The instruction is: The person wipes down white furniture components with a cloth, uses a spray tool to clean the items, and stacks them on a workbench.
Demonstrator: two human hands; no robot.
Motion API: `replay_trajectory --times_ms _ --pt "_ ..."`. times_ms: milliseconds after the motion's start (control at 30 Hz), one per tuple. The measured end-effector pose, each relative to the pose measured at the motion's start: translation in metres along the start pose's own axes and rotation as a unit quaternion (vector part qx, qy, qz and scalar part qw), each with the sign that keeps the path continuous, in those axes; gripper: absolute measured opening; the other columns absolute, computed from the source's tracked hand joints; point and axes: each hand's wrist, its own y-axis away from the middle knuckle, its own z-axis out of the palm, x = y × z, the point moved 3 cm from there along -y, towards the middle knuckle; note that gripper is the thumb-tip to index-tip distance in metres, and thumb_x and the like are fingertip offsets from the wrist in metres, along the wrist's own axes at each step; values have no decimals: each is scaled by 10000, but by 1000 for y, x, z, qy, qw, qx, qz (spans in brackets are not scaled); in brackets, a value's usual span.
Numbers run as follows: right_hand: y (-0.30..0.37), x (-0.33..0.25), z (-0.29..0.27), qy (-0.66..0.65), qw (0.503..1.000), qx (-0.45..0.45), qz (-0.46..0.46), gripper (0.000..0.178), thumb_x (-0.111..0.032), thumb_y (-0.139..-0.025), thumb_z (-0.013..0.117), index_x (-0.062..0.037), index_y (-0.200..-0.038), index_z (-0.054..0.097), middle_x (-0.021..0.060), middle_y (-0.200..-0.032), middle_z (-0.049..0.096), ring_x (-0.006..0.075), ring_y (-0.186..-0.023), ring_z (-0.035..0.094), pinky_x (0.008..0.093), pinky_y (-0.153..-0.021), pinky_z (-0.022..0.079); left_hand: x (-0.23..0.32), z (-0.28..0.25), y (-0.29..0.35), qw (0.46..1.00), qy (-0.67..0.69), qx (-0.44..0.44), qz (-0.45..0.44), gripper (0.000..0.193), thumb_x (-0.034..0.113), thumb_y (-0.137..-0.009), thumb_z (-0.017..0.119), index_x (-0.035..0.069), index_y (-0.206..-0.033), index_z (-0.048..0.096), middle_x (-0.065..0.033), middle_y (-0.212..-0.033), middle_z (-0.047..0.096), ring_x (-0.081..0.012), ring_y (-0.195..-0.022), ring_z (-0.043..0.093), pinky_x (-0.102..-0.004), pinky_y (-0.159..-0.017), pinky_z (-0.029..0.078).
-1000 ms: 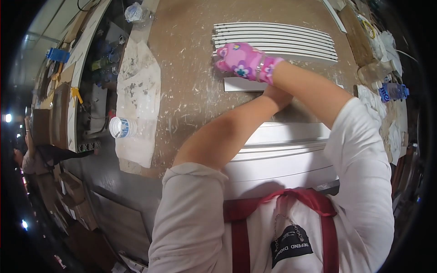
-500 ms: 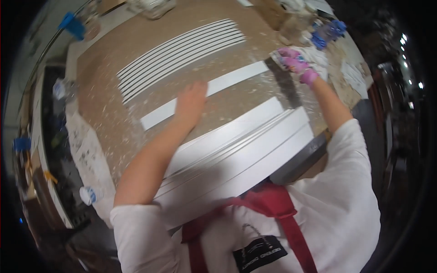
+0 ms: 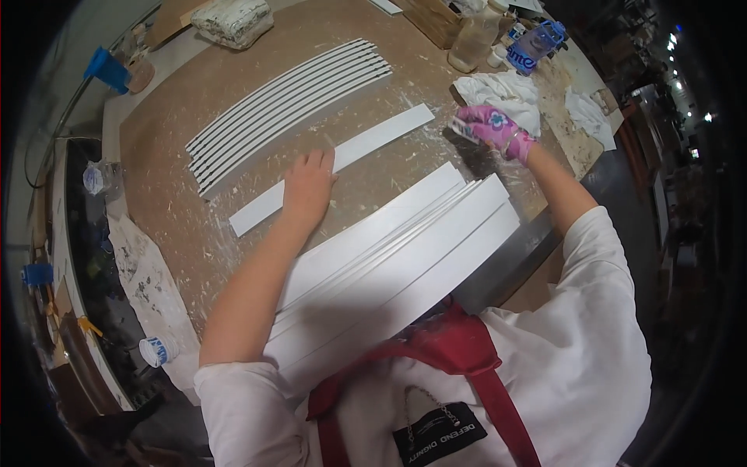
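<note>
My bare left hand [image 3: 310, 185] lies across a narrow white strip [image 3: 381, 136], its fingers stretched out flat over the strip and the board. Beyond the strip's right end, my right hand [image 3: 495, 131] wears a pink flowered glove. It is closed around a small, flat, whitish block with dark marks [image 3: 465, 130]; the palm hides part of the block, so its exact kind is unclear. Nearer my body, a pile of wider white boards [image 3: 405, 249] lies slightly fanned. Farther off, several white strips [image 3: 288, 109] rest side by side with dark lines between them.
A brown, white-flecked work board [image 3: 163, 132] carries the strips. White rags [image 3: 506, 97], a blue-labelled bottle [image 3: 537, 48] and a cloudy plastic jug [image 3: 476, 37] stand at the far right. A wrapped whitish lump [image 3: 232, 22] sits at the back, a white cup [image 3: 153, 352] at the left edge.
The view has shifted slightly and become sharper. My right hand with the block has moved a little nearer and left, apart from the strip's end. My left hand stays on the strip.
</note>
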Motion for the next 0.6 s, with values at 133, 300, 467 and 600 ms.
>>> replay_trajectory --times_ms 133,300,467,600 --pt "-33 16 9 -101 990 91 -48 354 -182 -858 564 -36 -1181 567 8 -991 619 120 -876 557 249 -768 459 3 -2 -5 1000 -1 -7 7 436 206 -813 630 91 -1212 495 -90 -1105 509 -288 -1021 503 -429 -812 451" --pt "-20 -12 1 153 983 -95 -46 370 -249 -845 558 -26 -1141 566 113 -1050 609 227 -958 566 338 -873 444 -4 1 -1 1000 1 -15 -14 419 196 -795 643 90 -1179 512 -84 -1098 520 -287 -1028 509 -450 -802 456" --pt "-41 -133 34 265 915 -28 -304 435 -298 -848 577 -35 -1190 527 155 -1104 595 327 -1039 557 378 -936 417 -6 10 2 1000 -21 -9 8 371 160 -799 607 86 -1154 528 -90 -1142 529 -277 -1058 513 -473 -847 448" --pt "-58 -248 159 274 821 -56 -498 321 -167 -860 515 -65 -1163 489 122 -999 581 262 -969 583 367 -850 464 -19 41 0 981 -40 184 57 388 242 -885 492 110 -1249 482 -121 -1264 490 -319 -1193 444 -486 -1013 350"
